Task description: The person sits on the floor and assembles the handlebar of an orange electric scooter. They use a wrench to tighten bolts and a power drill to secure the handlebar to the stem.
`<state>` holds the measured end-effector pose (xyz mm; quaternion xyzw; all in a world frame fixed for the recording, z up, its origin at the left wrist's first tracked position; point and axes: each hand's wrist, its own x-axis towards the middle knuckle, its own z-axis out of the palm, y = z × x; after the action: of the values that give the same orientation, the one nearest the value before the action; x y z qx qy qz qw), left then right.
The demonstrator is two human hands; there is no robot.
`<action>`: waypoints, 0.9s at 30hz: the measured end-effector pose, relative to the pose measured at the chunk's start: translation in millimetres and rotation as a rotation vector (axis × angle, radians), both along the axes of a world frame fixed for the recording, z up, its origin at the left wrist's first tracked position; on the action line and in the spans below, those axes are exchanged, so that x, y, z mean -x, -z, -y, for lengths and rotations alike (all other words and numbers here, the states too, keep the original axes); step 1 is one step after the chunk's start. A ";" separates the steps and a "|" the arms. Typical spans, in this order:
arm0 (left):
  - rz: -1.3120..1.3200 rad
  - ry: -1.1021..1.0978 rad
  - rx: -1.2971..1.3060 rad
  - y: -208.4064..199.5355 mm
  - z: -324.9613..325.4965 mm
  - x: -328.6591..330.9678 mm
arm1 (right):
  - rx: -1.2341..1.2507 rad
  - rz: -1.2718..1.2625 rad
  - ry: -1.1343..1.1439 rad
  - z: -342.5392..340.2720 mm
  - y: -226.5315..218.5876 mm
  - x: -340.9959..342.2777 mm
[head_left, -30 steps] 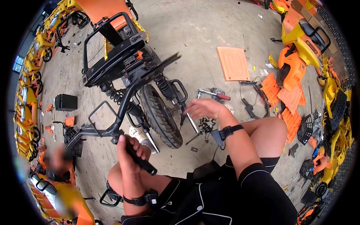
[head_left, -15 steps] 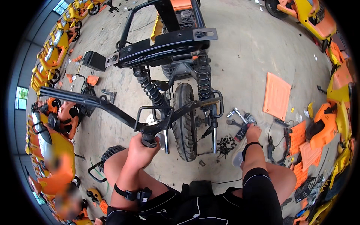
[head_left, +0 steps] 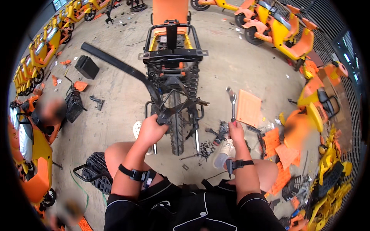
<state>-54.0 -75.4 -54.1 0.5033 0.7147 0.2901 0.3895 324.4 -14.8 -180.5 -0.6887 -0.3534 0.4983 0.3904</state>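
My left hand (head_left: 148, 133) is closed round the lower end of a black branched metal bracket (head_left: 127, 69). One long arm of the bracket slants up to the left, and its shorter end crosses in front of a scooter's rear wheel (head_left: 176, 134). My right hand (head_left: 237, 134) grips a ratchet wrench (head_left: 233, 106) by its handle, head upward, clear of the scooter. Behind the bracket is the stripped scooter's black rear frame (head_left: 171, 56) with coil shocks. Beside my right shoe lie a dark tool (head_left: 220, 133) and a heap of small black fasteners (head_left: 206, 150).
A flat orange panel (head_left: 248, 109) lies right of the ratchet, with broken orange pieces (head_left: 283, 156) nearer me. On the left are a black box (head_left: 87, 67) and a row of yellow scooters (head_left: 42, 54). More scooters (head_left: 285, 32) stand far right.
My right hand has risen from the tools on the floor with the ratchet wrench upright in it. The bracket in my left hand has swung, its long arm pointing more steeply upward. My view has tilted up.
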 end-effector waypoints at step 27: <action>-0.406 0.234 -0.310 -36.5 20.9 -27.6 | 0.158 -0.132 0.050 122.7 -75.1 5.9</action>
<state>-26.4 -96.3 -17.6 0.6837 0.6625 0.2422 0.1873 318.5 -137.5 -105.4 -0.6916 -0.2694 0.5590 0.3696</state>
